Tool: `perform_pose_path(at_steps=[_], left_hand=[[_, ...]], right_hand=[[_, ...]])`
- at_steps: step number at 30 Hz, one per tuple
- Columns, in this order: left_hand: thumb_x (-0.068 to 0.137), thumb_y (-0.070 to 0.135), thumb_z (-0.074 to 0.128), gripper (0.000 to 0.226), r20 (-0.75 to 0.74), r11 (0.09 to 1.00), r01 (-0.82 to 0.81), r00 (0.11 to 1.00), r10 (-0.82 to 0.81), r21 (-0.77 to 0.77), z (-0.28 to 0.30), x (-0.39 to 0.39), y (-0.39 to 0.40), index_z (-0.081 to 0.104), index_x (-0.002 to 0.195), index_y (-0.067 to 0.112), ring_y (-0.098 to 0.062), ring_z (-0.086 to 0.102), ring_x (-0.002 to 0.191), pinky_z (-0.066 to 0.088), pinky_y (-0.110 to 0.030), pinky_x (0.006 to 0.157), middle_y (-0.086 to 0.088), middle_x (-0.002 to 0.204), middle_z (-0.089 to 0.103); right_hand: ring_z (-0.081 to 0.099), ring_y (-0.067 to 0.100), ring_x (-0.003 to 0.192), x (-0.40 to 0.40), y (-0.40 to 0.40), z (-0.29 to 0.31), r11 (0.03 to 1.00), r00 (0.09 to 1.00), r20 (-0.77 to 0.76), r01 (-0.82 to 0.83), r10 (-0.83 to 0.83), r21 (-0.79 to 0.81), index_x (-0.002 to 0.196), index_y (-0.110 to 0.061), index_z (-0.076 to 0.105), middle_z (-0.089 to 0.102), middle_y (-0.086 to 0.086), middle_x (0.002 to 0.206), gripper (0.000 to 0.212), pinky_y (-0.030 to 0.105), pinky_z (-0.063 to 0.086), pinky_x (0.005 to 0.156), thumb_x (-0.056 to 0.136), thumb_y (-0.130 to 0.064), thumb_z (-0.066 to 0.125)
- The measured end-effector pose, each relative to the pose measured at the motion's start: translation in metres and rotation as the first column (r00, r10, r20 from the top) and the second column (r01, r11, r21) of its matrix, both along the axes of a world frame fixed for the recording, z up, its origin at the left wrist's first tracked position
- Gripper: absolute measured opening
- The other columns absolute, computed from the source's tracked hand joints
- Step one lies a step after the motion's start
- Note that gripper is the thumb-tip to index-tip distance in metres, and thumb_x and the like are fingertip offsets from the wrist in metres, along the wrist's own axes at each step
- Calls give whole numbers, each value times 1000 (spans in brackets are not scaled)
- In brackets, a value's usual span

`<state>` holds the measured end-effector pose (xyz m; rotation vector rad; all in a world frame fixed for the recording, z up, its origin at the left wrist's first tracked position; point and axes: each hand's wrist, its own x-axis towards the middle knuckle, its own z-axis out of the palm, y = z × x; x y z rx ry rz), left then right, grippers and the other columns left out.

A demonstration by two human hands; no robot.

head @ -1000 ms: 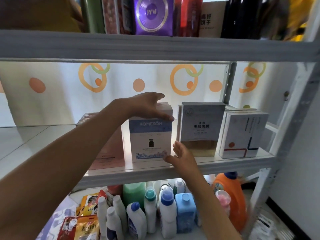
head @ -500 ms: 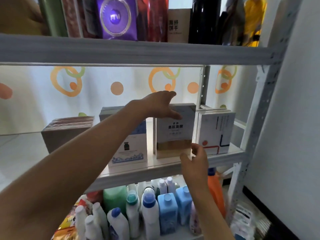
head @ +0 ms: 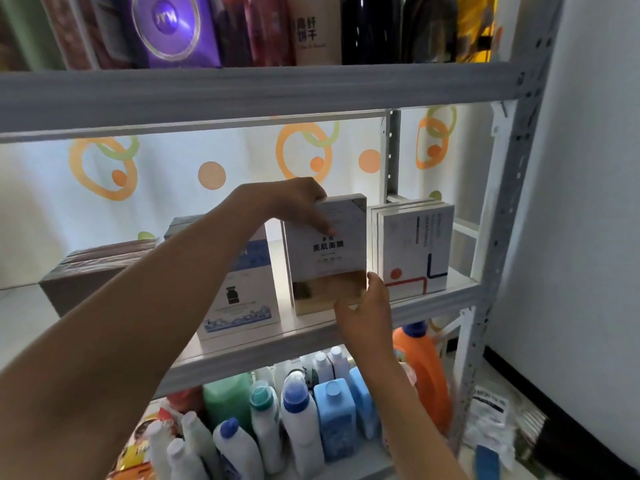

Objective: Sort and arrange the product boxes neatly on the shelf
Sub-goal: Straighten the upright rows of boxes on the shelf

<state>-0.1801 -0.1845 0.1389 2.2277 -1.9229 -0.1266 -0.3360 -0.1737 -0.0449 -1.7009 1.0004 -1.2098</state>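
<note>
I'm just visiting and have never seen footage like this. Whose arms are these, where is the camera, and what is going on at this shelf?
No machine here: a person wears a camera on the head, looking forward and down, so the arms are their own. The left hand grips the top of a white box with black characters; the right hand holds its lower right corner. The box stands on the middle shelf, between a blue-and-white box and a stack of white boxes. A brown box lies further left. Bottles stand on the shelf below, and more packages fill the one above.
</note>
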Motion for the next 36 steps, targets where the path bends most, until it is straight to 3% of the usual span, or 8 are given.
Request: perform_pose_path(at_steps=[7,13,19,28,31,33,36], left_hand=[[70,45,84,40,-27,1000,10,1000,-10,25,-1,3,2,68,93,15,-16,69,78,56,-32,74,1,86,73],[69,44,84,40,-42,1000,10,999,-10,16,0,10,8,67,91,15,-16,69,76,54,-28,68,1,85,73],[71,48,82,43,-74,1000,28,997,-29,-11,0,9,11,68,92,14,-16,71,75,57,-32,69,1,81,74],[72,53,78,46,-38,999,39,998,-40,-19,1,4,15,67,98,17,-15,72,77,58,-31,71,2,86,74],[72,56,77,58,0,998,33,999,-33,-54,5,2,17,65,108,12,-18,69,90,56,-36,78,-2,104,73],[72,56,77,71,9,996,18,1000,-17,-91,7,-1,17,59,124,11,-21,63,108,51,-33,81,-4,126,65],[72,55,78,83,23,994,11,1000,-8,-109,9,-5,18,50,137,12,-23,57,119,44,-30,86,-4,137,57]], right_hand=[[58,10,90,6,-11,7,993,997,-6,-78,79,90,118,-28,44,58,-12,103,46,29,46,79,84,-46,70],[58,14,96,10,-28,14,974,984,-37,-164,172,158,113,-29,48,57,-13,97,46,35,52,91,79,-25,79],[58,17,101,13,-36,14,965,980,-23,-189,197,179,128,-18,52,61,-4,111,50,32,51,92,84,-22,77],[55,15,101,15,-40,10,967,980,-58,-178,191,182,130,-18,50,60,-3,115,53,31,49,90,85,-23,76],[55,15,99,17,-39,9,972,983,-61,-162,174,172,129,-18,50,59,-5,112,52,31,49,90,85,-29,75],[58,17,100,17,-39,9,975,985,-70,-146,160,166,128,-18,51,60,-4,112,51,33,50,91,86,-32,75],[61,20,104,17,-36,9,975,986,-64,-144,157,170,129,-17,52,64,0,117,50,37,53,95,86,-32,74]])
